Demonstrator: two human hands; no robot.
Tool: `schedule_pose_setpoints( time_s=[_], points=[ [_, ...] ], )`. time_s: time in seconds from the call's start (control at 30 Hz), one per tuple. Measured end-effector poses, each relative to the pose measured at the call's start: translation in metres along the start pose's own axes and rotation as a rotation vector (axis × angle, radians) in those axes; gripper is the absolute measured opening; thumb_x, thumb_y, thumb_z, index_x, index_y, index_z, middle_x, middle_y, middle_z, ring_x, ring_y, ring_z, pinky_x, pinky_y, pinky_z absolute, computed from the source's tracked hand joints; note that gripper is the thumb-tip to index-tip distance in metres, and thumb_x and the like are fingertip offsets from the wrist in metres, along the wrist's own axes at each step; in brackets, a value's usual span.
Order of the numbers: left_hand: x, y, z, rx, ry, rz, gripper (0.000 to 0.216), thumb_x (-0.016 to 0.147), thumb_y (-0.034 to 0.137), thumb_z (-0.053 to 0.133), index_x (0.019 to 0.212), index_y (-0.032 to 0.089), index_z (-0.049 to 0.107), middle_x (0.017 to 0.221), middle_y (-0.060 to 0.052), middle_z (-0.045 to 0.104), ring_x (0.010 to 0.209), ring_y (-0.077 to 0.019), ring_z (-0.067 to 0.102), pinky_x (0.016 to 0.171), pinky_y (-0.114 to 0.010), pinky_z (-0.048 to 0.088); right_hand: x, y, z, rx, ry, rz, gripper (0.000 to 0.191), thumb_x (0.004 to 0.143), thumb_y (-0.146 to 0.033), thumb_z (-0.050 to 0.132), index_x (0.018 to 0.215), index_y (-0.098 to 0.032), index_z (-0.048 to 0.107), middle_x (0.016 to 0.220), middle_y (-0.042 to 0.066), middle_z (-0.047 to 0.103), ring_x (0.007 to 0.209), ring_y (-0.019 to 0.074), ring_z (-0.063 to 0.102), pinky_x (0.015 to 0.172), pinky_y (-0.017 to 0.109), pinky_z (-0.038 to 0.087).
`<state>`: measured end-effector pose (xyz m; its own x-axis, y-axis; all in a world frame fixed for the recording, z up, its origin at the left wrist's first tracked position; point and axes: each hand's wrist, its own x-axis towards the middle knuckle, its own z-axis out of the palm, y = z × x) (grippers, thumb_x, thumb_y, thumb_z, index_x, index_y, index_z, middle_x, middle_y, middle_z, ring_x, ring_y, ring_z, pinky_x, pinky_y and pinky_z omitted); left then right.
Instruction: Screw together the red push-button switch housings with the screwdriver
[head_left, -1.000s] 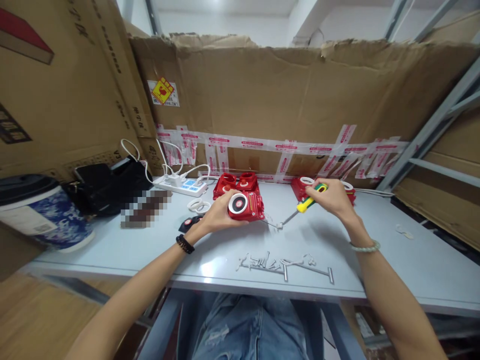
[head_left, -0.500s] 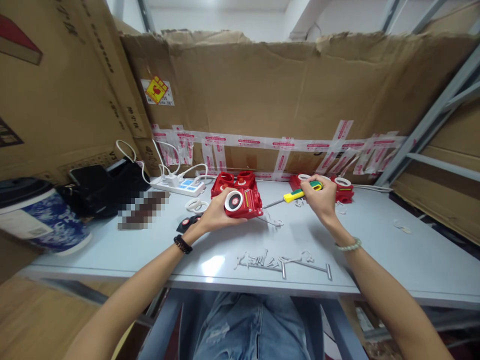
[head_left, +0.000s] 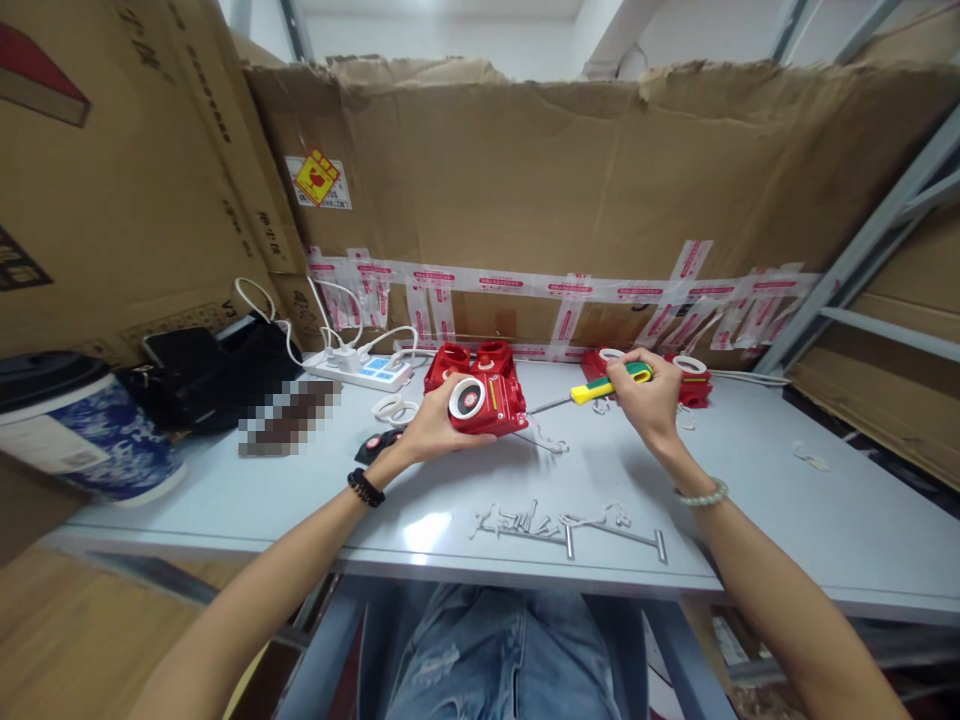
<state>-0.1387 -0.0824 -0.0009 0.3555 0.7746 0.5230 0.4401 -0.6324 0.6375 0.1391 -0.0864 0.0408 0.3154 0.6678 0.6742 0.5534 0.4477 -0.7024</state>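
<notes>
- Left hand (head_left: pixel 431 425) clasps the red housing (head_left: pixel 491 405) over the middle of the desk (head_left: pixel 300 490).
- Right hand (head_left: pixel 646 402) is clenched on the screwdriver (head_left: pixel 609 383) handle; the shaft runs toward 9 o'clock, with the tip just beside the housing's right face.
- The housing lies at 9 o'clock from the right hand.

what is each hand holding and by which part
The left hand holds the red plastic part by its left end; the right hand holds the screwdriver by its yellow-green handle.
</notes>
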Motion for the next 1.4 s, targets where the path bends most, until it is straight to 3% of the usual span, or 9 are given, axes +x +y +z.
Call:
schedule_pose_setpoints(
  time_s=[0.17,0.37,0.47,0.67,0.9,1.03,1.2,1.3,1.4],
  points=[
    [0.001,-0.004,-0.001,0.036,0.02,0.004,0.067,0.057,0.045,0.078,0.111,0.02,0.047,0.104,-0.005,0.061,0.093,-0.0232,0.06,0.082,-0.039,0.049,0.001,-0.003,-0.006,-0.052,-0.129,-0.132,0.02,0.073,-0.038,0.062,0.075,-0.02,0.054,0.063,-0.002,0.054,0.053,0.0118,0.049,0.05,0.025,0.039],
    [0.002,-0.005,-0.005,0.066,0.064,0.051,0.067,0.06,0.043,0.077,0.114,0.02,0.046,0.109,-0.006,0.061,0.098,-0.0239,0.059,0.087,-0.039,0.047,0.014,0.002,-0.018,-0.19,-0.477,-0.024,0.04,0.08,-0.055,0.051,0.064,-0.018,0.055,0.052,-0.003,0.047,0.046,0.0093,0.041,0.047,0.025,0.033],
    [0.002,-0.004,-0.006,0.08,0.061,0.06,0.066,0.059,0.043,0.078,0.112,0.02,0.047,0.109,-0.006,0.06,0.098,-0.0243,0.059,0.087,-0.04,0.047,0.018,0.001,-0.024,-0.074,-0.587,0.054,0.036,0.075,-0.054,0.058,0.072,-0.018,0.057,0.054,-0.004,0.048,0.046,0.009,0.043,0.046,0.025,0.034],
    [0.002,-0.005,-0.006,0.104,0.045,0.057,0.065,0.058,0.042,0.078,0.11,0.02,0.048,0.106,-0.006,0.06,0.094,-0.0231,0.06,0.084,-0.04,0.048,0.017,0.0,-0.027,0.16,-0.685,0.098,0.04,0.064,-0.038,0.073,0.093,-0.021,0.053,0.088,0.001,0.058,0.065,0.012,0.055,0.056,0.026,0.045],
    [0.002,-0.005,-0.006,0.133,0.059,0.08,0.064,0.058,0.042,0.078,0.11,0.02,0.048,0.105,-0.006,0.06,0.094,-0.0229,0.06,0.084,-0.039,0.048,0.013,-0.004,-0.019,0.147,-0.63,0.132,0.029,0.072,-0.044,0.066,0.08,-0.018,0.056,0.077,0.002,0.058,0.057,0.0092,0.049,0.053,0.026,0.041],
    [0.002,-0.003,-0.008,0.13,0.057,0.097,0.063,0.059,0.043,0.077,0.109,0.019,0.048,0.105,-0.006,0.06,0.094,-0.0223,0.059,0.083,-0.037,0.048,0.014,-0.003,-0.022,0.317,-0.671,0.146,0.028,0.065,-0.03,0.072,0.084,-0.019,0.054,0.095,0.004,0.062,0.073,0.0134,0.055,0.059,0.027,0.045],
    [0.002,-0.002,-0.01,0.142,0.049,0.108,0.062,0.06,0.044,0.077,0.11,0.02,0.048,0.105,-0.005,0.06,0.094,-0.022,0.059,0.083,-0.035,0.048,0.014,0.0,-0.023,0.449,-0.661,0.187,0.024,0.06,-0.016,0.071,0.075,-0.019,0.053,0.09,0.003,0.063,0.077,0.0147,0.057,0.062,0.028,0.046],
    [0.003,-0.001,-0.011,0.139,0.069,0.116,0.061,0.061,0.044,0.076,0.109,0.02,0.049,0.105,-0.005,0.06,0.093,-0.0221,0.06,0.082,-0.034,0.049,0.016,0.002,-0.02,0.479,-0.512,0.201,0.023,0.059,-0.014,0.068,0.077,-0.02,0.055,0.082,0.001,0.062,0.075,0.0142,0.057,0.064,0.027,0.047],
    [0.003,0.001,-0.012,0.142,0.096,0.13,0.061,0.061,0.043,0.077,0.109,0.02,0.049,0.104,-0.005,0.061,0.093,-0.0229,0.06,0.081,-0.035,0.049,0.016,-0.001,-0.015,0.468,-0.197,0.17,0.02,0.062,-0.018,0.065,0.079,-0.021,0.055,0.071,-0.003,0.057,0.066,0.0106,0.055,0.06,0.024,0.047]
  ],
)
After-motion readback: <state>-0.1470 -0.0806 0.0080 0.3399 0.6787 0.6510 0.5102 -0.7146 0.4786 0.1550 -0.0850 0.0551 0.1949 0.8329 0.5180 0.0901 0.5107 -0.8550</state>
